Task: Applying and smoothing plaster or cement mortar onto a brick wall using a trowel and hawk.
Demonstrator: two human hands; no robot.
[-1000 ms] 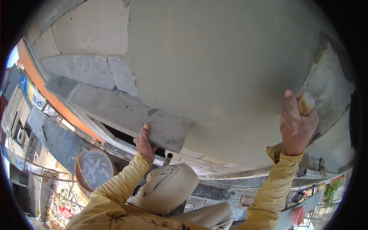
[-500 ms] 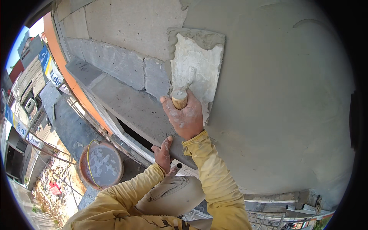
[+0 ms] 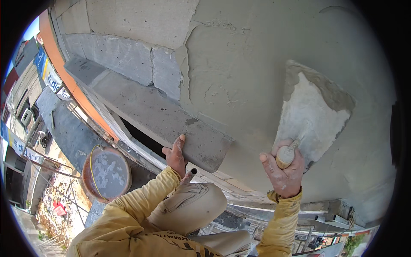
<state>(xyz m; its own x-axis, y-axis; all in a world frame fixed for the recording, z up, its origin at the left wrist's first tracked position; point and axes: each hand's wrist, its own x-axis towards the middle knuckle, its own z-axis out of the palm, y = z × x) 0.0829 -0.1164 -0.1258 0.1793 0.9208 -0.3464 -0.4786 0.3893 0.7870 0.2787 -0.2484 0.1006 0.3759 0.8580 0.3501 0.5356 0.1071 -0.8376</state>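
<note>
OK, L hand (image 3: 175, 157) around pitted gry slab edge (image 3: 199, 150), R hand (image 3: 287, 176) around cyl. handle (image 3: 284, 157) of trowel (image 3: 310, 113)

A hand could slide over the smeared wall (image 3: 239, 81) above the grey ledge's (image 3: 132, 105) right end. Right of the ledge, the trowel (image 3: 310, 111) blocks. Below it, the left hand (image 3: 175, 155), pipe (image 3: 189, 176) and bucket (image 3: 86, 177) get in the way.

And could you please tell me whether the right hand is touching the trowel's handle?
Touching: the head view plainly shows the right hand closed around the trowel's handle, with one end showing from the grip.
</note>
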